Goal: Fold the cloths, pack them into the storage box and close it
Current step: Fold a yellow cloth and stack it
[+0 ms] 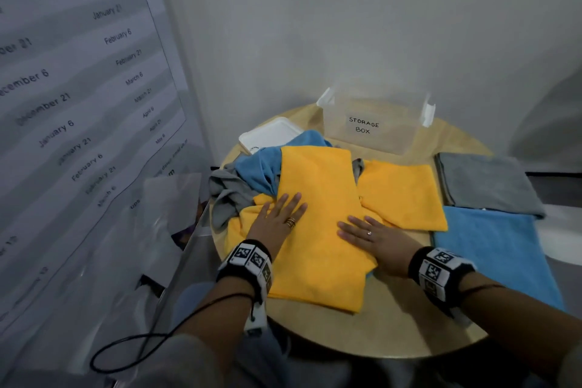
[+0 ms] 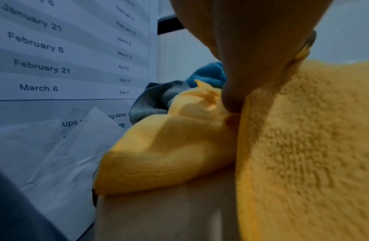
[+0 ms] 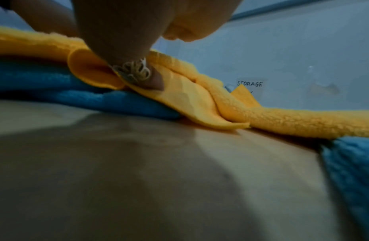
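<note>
Round table (image 1: 393, 324): lidless storage box (image 1: 368, 123); both flat hands press yellow cloth (image 1: 318, 198).

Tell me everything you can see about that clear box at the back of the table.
The storage box is clear plastic, rectangular and upright, open at the top, with white latches at both ends. A handwritten label on its front reads "STORAGE BOX". It looks empty. It stands at the far edge of the round wooden table, behind the cloths; neither hand touches it.

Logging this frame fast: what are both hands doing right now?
Left hand: open, fingers straight, pressing flat on the yellow cloth.
Right hand: open, fingers straight, pressing flat on the same cloth.
</note>
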`<move>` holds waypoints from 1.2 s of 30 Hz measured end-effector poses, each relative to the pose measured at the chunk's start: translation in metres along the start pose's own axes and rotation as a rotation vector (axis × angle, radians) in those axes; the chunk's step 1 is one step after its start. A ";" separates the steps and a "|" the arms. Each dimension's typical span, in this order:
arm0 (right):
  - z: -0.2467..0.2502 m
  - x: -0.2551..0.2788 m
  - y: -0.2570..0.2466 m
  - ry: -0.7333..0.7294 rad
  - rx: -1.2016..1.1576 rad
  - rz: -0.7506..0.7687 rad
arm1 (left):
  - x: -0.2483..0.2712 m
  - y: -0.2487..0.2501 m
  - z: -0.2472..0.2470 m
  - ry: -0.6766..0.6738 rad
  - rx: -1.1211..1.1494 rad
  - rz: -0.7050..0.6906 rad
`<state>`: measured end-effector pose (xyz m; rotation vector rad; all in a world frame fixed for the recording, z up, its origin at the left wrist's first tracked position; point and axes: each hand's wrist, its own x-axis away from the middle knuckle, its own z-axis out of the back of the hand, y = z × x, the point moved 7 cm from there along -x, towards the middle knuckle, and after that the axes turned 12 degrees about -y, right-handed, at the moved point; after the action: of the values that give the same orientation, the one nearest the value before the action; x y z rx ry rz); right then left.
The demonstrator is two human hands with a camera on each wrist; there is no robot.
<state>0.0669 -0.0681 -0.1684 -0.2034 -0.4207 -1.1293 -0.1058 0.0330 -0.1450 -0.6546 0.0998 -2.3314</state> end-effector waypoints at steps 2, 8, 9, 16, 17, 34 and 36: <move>-0.010 -0.002 0.000 -0.183 -0.042 0.008 | -0.006 0.000 -0.008 -0.060 0.008 -0.001; 0.001 -0.003 -0.007 -0.228 -0.060 0.004 | -0.011 -0.002 -0.014 -0.162 0.206 -0.129; 0.000 -0.003 -0.007 -0.244 -0.041 0.003 | -0.010 -0.001 -0.013 -0.182 0.244 -0.149; -0.001 0.000 -0.009 -0.284 -0.111 0.023 | -0.001 -0.010 -0.009 -0.214 0.115 -0.245; -0.002 0.001 -0.011 -0.301 -0.096 0.025 | 0.000 -0.009 -0.009 -0.226 0.091 -0.246; 0.107 -0.041 0.114 0.479 -1.779 -0.322 | -0.042 -0.081 0.086 0.241 1.345 0.165; 0.088 -0.065 0.136 0.374 -1.679 -0.508 | -0.064 -0.084 0.072 0.060 1.284 0.244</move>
<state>0.1476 0.0749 -0.1094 -1.3648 0.9726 -1.7363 -0.0825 0.1449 -0.0888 0.0926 -1.1179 -1.6822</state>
